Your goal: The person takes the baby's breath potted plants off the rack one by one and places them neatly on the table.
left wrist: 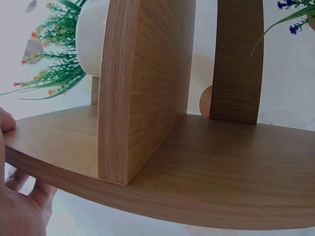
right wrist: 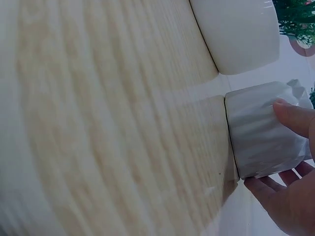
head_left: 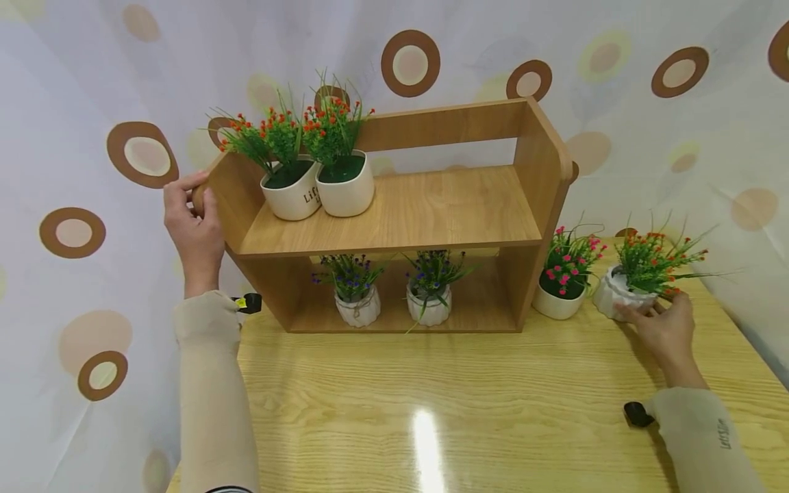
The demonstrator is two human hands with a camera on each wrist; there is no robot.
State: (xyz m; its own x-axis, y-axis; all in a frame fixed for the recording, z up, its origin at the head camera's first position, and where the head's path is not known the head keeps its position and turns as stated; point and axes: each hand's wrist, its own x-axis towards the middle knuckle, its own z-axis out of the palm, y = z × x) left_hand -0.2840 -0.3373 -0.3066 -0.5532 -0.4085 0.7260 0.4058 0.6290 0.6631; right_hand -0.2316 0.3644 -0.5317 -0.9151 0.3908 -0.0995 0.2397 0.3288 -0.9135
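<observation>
My left hand (head_left: 197,229) grips the upper left side panel of a two-tier wooden shelf (head_left: 456,205). In the left wrist view, the thumb lies on one face of that panel (left wrist: 54,142) and the fingers are behind it. At the right, my right hand (head_left: 668,332) holds a ribbed white flowerpot (head_left: 619,294) with orange flowers. Its thumb and fingers lie around the pot (right wrist: 266,130) in the right wrist view, the pot's base at the tabletop. Just left of it stands a smooth white pot (head_left: 557,305) with pink flowers, beside the shelf's right panel.
Two white pots with orange-red flowers (head_left: 348,188) stand side by side at the upper tier's left. Below are two small white pots with purple flowers (head_left: 429,307). The shelf stands on a light wooden table (head_left: 370,390) against a wall covering (head_left: 474,41) patterned with circles.
</observation>
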